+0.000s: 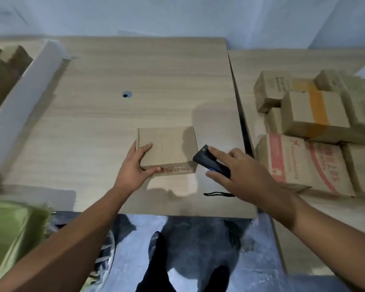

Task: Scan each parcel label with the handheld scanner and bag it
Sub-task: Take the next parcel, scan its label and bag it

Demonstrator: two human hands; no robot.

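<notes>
Surface (93, 114): one, wood-grain, bearing the parcel.
Stacked cardboard boxes (312, 114): at least six, well right of the parcel; exact count unclear.
White bin (19, 102): one, far left of the parcel, brown boxes inside.
Green bags (9, 232): a blurred pile, near-left of the parcel.
Parcel (169, 144): one flat cardboard box, lying flat, centre.
Left hand (133, 169): arm extended, fingers (145, 147) over the parcel's top, thumb on its near side, gripping the near-left corner.
Right hand (247, 175): palm down, fingers wrapped on the handheld scanner (207, 161), forefinger along its top.
Scanner: one, black, just right of the parcel, nose toward it.
Black cord (217, 194): one, nearer than the scanner.
</notes>
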